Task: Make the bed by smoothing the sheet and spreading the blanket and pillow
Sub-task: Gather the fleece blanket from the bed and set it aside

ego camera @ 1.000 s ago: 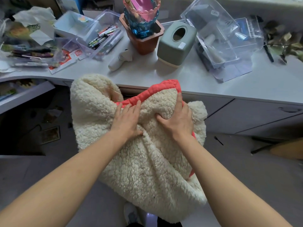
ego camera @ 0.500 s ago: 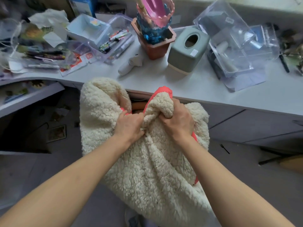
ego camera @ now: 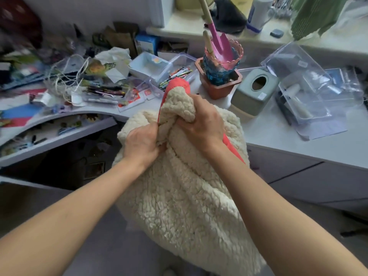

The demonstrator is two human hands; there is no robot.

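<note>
Your left hand (ego camera: 142, 145) and your right hand (ego camera: 201, 126) both grip the blanket (ego camera: 179, 196), the fingers curled tight into a bunched fold between them. The blanket is thick cream fleece, curly like sheep wool, and its smooth coral-red backing shows at the raised corner above your right hand. It hangs from your hands, near the edge of the grey desk (ego camera: 278, 136). The small label on the rounded grey-green tissue box (ego camera: 253, 94) is too blurred to read.

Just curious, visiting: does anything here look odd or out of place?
Yes. No bed shows; the left hand and right hand grip a bunched blanket at a cluttered desk, where a pink trowel stands in a cup.
</note>
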